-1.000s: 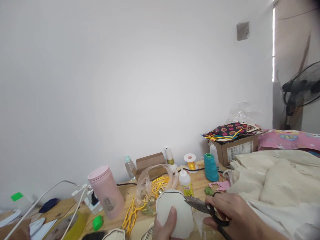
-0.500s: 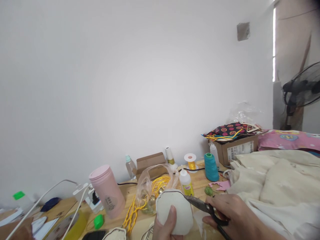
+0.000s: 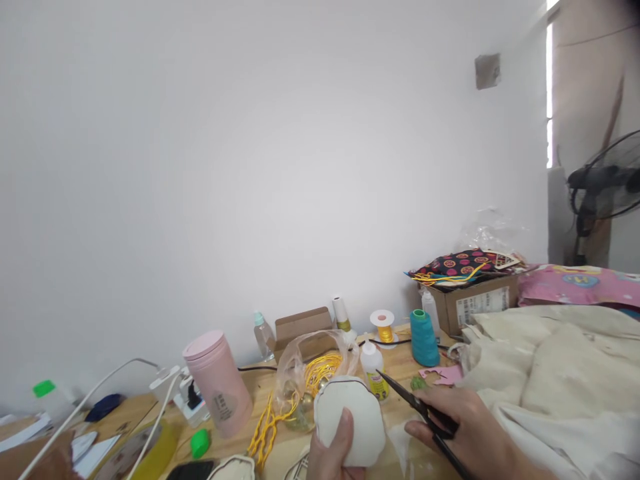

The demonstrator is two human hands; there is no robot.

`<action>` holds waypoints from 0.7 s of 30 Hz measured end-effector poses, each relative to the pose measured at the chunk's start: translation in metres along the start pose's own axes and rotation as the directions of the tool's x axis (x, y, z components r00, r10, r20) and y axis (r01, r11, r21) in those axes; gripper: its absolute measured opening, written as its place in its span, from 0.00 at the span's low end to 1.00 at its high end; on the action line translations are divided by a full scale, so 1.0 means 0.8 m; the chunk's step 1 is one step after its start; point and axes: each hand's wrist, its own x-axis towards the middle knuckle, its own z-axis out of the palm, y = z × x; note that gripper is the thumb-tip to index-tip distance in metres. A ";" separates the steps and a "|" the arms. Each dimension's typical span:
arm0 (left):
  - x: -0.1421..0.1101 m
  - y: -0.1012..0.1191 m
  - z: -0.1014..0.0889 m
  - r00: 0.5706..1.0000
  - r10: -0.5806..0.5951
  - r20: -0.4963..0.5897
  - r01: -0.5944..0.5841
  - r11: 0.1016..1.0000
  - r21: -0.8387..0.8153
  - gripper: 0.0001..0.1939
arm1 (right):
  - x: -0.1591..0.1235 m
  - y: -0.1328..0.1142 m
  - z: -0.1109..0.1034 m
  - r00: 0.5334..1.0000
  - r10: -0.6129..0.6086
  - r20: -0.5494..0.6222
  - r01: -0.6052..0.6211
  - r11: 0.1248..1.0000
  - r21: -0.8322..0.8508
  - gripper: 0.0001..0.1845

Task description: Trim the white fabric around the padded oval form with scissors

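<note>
My left hand point(image 3: 334, 453) grips a white scallop-edged piece point(image 3: 353, 421) with a dark outline, thumb flat on its face. My right hand point(image 3: 463, 423) is closed round the handles of black scissors point(image 3: 407, 398). The blades point up and left, just right of the white piece and apart from it, in front of a glue bottle point(image 3: 373, 373). Beside the white piece, on the left, a clear plastic bag point(image 3: 290, 363) holds yellow cords point(image 3: 323, 370) and brass-coloured bells.
A pink tumbler point(image 3: 219, 387) stands left, near tape point(image 3: 163, 443), a green cap point(image 3: 199, 443) and a power strip point(image 3: 190, 403). Behind are an open cardboard box point(image 3: 303, 327), a yellow thread spool point(image 3: 384, 330) and a teal thread cone point(image 3: 423, 340). Cream fabric point(image 3: 565, 353) is heaped right.
The scissors have come away from the edge of the white piece, and my right hand has moved slightly right and down. The left hand still holds the piece. The view has shifted slightly.
</note>
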 end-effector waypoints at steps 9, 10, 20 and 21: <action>0.002 0.003 -0.001 0.999 0.025 0.020 -0.026 0.999 0.030 0.48 | 0.005 0.006 -0.013 0.896 0.406 -0.178 -0.282 0.832 0.478 0.15; 0.002 0.003 -0.001 0.999 0.030 0.020 -0.031 0.999 0.035 0.47 | 0.007 0.008 -0.016 0.852 0.492 -0.179 -0.329 0.769 0.548 0.17; 0.006 0.002 0.000 0.996 0.075 0.044 -0.076 0.997 0.034 0.47 | 0.003 0.001 0.018 0.918 0.244 0.313 -0.369 0.238 0.898 0.26; 0.006 0.002 0.000 0.996 0.072 0.054 -0.073 0.997 0.036 0.46 | -0.001 0.001 0.023 0.936 0.165 0.312 -0.342 0.209 0.916 0.25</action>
